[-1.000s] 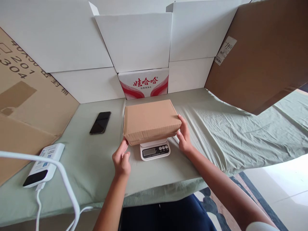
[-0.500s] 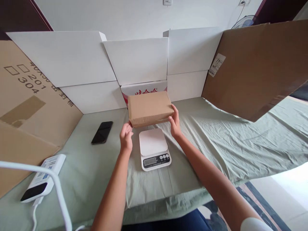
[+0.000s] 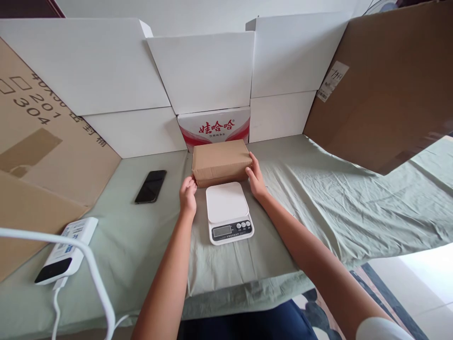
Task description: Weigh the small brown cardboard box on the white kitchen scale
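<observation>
A small brown cardboard box point(image 3: 221, 163) sits just behind the kitchen scale, in front of the white and red printed carton. My left hand point(image 3: 188, 192) grips the box at its front left corner, with some fingers hidden behind that edge. At the right end, my right hand point(image 3: 255, 177) has its thumb on the front face and its fingers along the side. Between my forearms lies the white kitchen scale point(image 3: 227, 203), its platform bare and its dark display and buttons toward me.
A black phone point(image 3: 151, 186) lies left of my left hand. A white device point(image 3: 67, 250) with a cable is at the lower left. White boxes point(image 3: 203, 75) line the back, and large cardboard panels point(image 3: 378, 89) stand at the sides. Green cloth point(image 3: 318, 198) covers the table.
Both hands have lowered the cardboard box to the cloth behind the scale. The red lettering on the carton behind now shows fully. The camera view has tilted downward.
</observation>
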`<state>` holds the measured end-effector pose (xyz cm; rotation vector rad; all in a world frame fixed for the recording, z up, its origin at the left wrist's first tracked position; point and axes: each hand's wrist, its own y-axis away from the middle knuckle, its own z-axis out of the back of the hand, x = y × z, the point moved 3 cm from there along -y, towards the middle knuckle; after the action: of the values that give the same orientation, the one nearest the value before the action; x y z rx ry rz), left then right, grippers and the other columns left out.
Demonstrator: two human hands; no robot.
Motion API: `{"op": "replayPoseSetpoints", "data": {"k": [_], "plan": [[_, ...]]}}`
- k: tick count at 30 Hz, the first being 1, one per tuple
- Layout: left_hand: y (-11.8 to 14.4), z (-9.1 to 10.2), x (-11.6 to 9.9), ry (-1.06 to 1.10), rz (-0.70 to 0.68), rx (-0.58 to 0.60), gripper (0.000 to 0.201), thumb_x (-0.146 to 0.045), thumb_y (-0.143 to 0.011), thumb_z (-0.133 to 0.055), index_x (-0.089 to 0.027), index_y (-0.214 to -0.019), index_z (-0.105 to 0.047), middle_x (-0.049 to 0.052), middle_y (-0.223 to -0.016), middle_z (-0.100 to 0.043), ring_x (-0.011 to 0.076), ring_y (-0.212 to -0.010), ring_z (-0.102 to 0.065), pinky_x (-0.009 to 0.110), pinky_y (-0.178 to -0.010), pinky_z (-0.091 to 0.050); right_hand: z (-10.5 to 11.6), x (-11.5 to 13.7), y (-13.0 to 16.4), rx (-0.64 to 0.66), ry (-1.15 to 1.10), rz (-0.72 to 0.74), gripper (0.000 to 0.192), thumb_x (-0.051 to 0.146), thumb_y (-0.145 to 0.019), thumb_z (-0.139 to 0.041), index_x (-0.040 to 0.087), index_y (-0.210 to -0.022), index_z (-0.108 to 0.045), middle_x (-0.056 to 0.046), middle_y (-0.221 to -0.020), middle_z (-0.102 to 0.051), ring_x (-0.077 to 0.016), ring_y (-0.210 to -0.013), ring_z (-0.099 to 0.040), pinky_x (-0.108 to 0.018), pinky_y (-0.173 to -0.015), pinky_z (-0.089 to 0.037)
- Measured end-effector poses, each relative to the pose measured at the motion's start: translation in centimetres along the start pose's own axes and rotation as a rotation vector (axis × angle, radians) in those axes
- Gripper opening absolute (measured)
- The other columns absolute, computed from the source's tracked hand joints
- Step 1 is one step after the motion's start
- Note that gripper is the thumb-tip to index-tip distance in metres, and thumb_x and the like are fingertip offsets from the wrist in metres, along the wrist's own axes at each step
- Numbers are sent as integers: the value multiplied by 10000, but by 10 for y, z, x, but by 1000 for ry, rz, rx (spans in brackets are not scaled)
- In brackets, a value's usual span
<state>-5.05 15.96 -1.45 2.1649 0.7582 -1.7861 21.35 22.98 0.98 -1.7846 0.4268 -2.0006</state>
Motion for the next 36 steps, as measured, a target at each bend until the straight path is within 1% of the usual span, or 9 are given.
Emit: {"op": "replayPoseSetpoints", "data": {"k": [2,4,8,13,18,24,30,36], "plan": [[-1,3,0,13,29,-39,492,-443,-712,-671,-187,-1130,-712,160,-1302,-726,284,-1308,-655,441,-1115,-493,0,-1,0,3,-15,-14,802,676,-972,-485,206,-1609,-356,-121,-1690,-393,-304,-1555,-370,-517,-1302,-300],[-2,7,-1,22,43,-52,496,-444,-738,-691,-196,-1166,-720,164,-1381,-696,293,-1358,-627,468,-1150,-470,0,-2,0,3,-28,-16,808,684,-969,-486,209,-1609,-354,-126,-1688,-395,-301,-1542,-392,-512,-1298,-307],[-2,13,-7,37,35,-44,518,-444,-776,-699,-191,-1227,-723,194,-1432,-664,318,-1380,-613,506,-1171,-455,1,-6,0,-12,-52,-13,816,694,-969,-479,210,-1612,-343,-138,-1674,-414,-294,-1511,-443,-501,-1280,-338],[2,13,-14,62,36,-51,550,-450,-781,-709,-165,-1251,-717,223,-1393,-683,347,-1369,-619,525,-1153,-477,1,-14,-1,-29,-46,-10,765,673,-990,-457,236,-1609,-350,-127,-1656,-440,-291,-1509,-444,-498,-1260,-363],[8,10,-17,108,61,-47,522,-397,-780,-710,-150,-1240,-712,216,-1342,-715,345,-1346,-638,518,-1138,-496,2,-21,-2,-64,-100,-48,697,649,-1003,-441,293,-1600,-386,-105,-1582,-526,-298,-1454,-497,-505,-1220,-408],[7,9,-16,114,79,-58,507,-366,-786,-698,-139,-1239,-710,218,-1325,-723,346,-1340,-642,516,-1135,-500,3,-25,-4,-73,-131,-97,653,626,-1007,-419,334,-1591,-396,-79,-1561,-555,-296,-1455,-500,-522,-1159,-465],[4,7,-16,116,84,-68,482,-364,-777,-697,-153,-1209,-713,204,-1330,-725,335,-1326,-655,512,-1135,-500,3,-23,-5,-83,-134,-121,638,604,-999,-431,300,-1560,-437,-89,-1561,-559,-300,-1467,-491,-540,-1195,-424],[4,7,-15,93,80,-59,483,-366,-767,-687,-149,-1198,-717,207,-1320,-728,336,-1309,-667,511,-1133,-500,1,-13,-3,-74,-144,-85,610,608,-989,-452,294,-1510,-495,-70,-1602,-529,-302,-1478,-486,-533,-1227,-401]]}}
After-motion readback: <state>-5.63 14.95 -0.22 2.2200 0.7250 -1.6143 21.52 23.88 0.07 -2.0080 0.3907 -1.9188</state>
